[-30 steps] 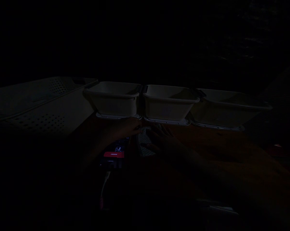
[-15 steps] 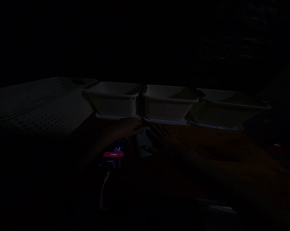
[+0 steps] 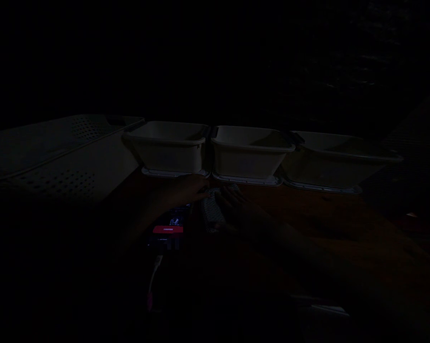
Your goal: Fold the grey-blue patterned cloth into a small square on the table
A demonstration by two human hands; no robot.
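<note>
The scene is very dark. A small checked cloth [image 3: 211, 213] lies on the brown table [image 3: 307, 214] just in front of the white tubs. My left hand [image 3: 186, 190] reaches in from the left, and its fingertips pinch the cloth's upper edge. My right hand [image 3: 241, 209] comes from the right and rests on the cloth's right side with its fingers curled over it. A lit phone [image 3: 169, 228] with a red band on its screen lies just left of the cloth, below my left hand.
Three white plastic tubs [image 3: 248, 155] stand in a row along the far side of the table. A large perforated white basket [image 3: 57, 157] sits at the left. A white cable [image 3: 154, 274] runs down from the phone.
My right hand's fingers went from spread flat on the cloth to curled over it, and the cloth now looks narrower and bunched. My left hand and the phone stayed put.
</note>
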